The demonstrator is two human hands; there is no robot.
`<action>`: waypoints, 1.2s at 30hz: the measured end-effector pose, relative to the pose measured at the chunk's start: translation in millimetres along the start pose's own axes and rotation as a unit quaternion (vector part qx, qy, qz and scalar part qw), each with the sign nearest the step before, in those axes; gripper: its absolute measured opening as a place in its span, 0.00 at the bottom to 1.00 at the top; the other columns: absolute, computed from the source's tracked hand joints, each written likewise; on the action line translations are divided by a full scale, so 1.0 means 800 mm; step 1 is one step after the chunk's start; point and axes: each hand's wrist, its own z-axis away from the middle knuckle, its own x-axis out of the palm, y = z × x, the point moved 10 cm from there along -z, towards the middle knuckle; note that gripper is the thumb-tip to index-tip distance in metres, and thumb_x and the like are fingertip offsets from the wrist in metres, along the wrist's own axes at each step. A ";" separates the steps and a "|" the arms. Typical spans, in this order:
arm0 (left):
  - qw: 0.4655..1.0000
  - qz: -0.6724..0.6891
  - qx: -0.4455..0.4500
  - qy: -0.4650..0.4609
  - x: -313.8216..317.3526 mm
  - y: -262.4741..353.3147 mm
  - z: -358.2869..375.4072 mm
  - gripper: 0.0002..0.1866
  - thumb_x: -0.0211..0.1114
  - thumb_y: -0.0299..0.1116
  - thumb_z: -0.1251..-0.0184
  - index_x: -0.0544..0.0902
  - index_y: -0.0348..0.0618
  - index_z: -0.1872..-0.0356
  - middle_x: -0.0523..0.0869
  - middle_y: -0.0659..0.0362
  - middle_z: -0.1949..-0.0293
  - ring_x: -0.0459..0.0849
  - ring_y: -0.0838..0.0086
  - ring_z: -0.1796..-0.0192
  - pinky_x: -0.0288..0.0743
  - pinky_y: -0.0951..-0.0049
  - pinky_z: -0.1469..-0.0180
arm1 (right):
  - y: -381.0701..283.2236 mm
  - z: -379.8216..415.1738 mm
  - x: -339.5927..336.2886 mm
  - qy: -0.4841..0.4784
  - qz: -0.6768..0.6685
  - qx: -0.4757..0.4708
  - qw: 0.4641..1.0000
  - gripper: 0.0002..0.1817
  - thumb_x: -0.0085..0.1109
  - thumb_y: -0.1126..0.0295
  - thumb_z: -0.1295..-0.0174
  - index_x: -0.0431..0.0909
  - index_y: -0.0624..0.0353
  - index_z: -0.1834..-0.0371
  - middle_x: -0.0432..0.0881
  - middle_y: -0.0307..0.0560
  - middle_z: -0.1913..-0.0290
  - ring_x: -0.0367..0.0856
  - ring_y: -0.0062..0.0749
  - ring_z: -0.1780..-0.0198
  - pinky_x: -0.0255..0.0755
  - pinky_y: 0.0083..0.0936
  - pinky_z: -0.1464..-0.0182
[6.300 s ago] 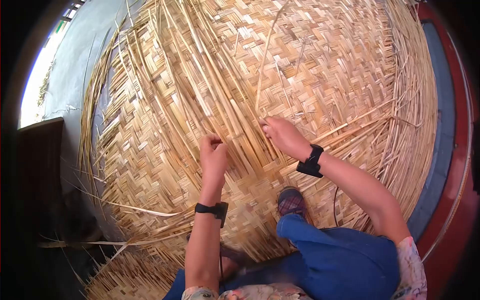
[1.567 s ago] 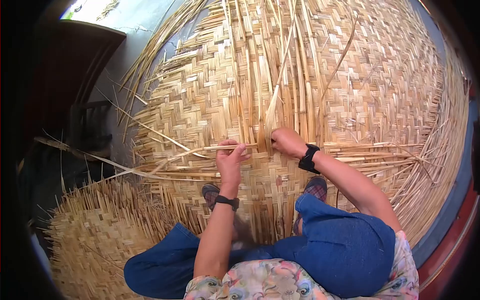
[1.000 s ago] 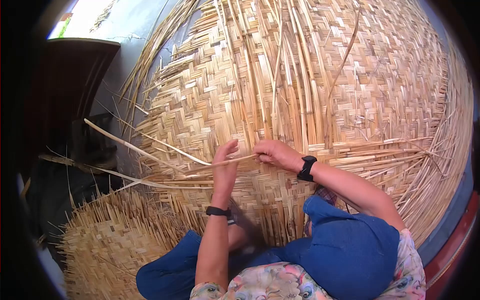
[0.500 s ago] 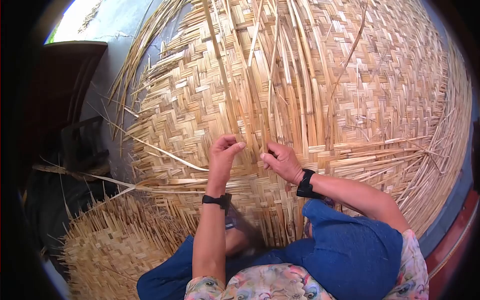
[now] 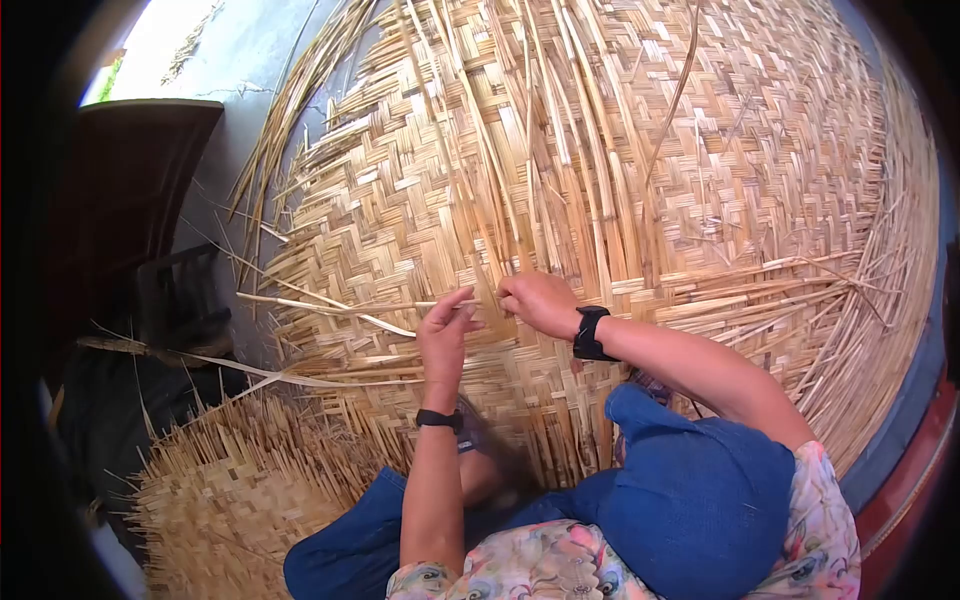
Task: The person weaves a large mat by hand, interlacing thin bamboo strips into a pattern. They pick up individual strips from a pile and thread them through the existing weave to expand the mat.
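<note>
Mat (image 5: 380, 200), herringbone-woven, is spreading widely, long loose strips (image 5: 530, 150) lying over it. Above, the right hand (image 5: 540, 303) is curling closed, its hold unclear; the left hand (image 5: 443, 335) is parting its fingers loosely beside a thin sideways strip (image 5: 270, 299).

No readable text, label, brand, number or sign appears on the woven mat (image 5: 400, 210), the loose strips (image 5: 290, 110), the black wristbands (image 5: 590, 333) or the patterned shirt (image 5: 540, 560).
</note>
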 end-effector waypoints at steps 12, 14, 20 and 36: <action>0.945 -0.203 0.129 0.220 -0.012 -0.036 0.038 0.08 0.69 0.22 0.32 0.91 0.43 0.55 0.89 0.58 0.60 0.85 0.70 0.59 0.79 0.68 0.54 | -0.036 0.069 -0.017 0.100 0.168 -0.166 0.967 0.20 0.55 0.75 0.31 0.75 0.63 0.36 0.78 0.52 0.35 0.74 0.45 0.30 0.71 0.40 0.31; 0.932 -0.248 0.172 0.203 -0.006 -0.026 0.042 0.07 0.68 0.22 0.32 0.91 0.44 0.58 0.89 0.56 0.59 0.86 0.65 0.57 0.79 0.67 0.53 | -0.041 0.094 0.008 0.097 0.316 -0.249 0.911 0.22 0.55 0.69 0.29 0.75 0.59 0.32 0.74 0.50 0.29 0.70 0.45 0.26 0.66 0.41 0.26; 0.877 -0.370 0.241 0.187 0.020 -0.012 0.042 0.12 0.63 0.16 0.39 0.87 0.49 0.67 0.87 0.57 0.55 0.86 0.59 0.51 0.81 0.63 0.51 | -0.020 0.082 -0.191 0.259 -0.069 -0.159 0.950 0.15 0.59 0.76 0.33 0.80 0.57 0.43 0.80 0.49 0.40 0.76 0.42 0.36 0.71 0.36 0.33; 0.909 -0.164 0.092 0.372 -0.037 -0.014 0.115 0.21 0.59 0.18 0.28 0.78 0.41 0.36 0.78 0.56 0.40 0.74 0.72 0.38 0.69 0.69 0.38 | -0.132 0.155 -0.418 0.365 -0.229 -0.356 0.829 0.33 0.61 0.70 0.27 0.59 0.65 0.23 0.82 0.54 0.41 0.86 0.33 0.45 0.82 0.31 0.43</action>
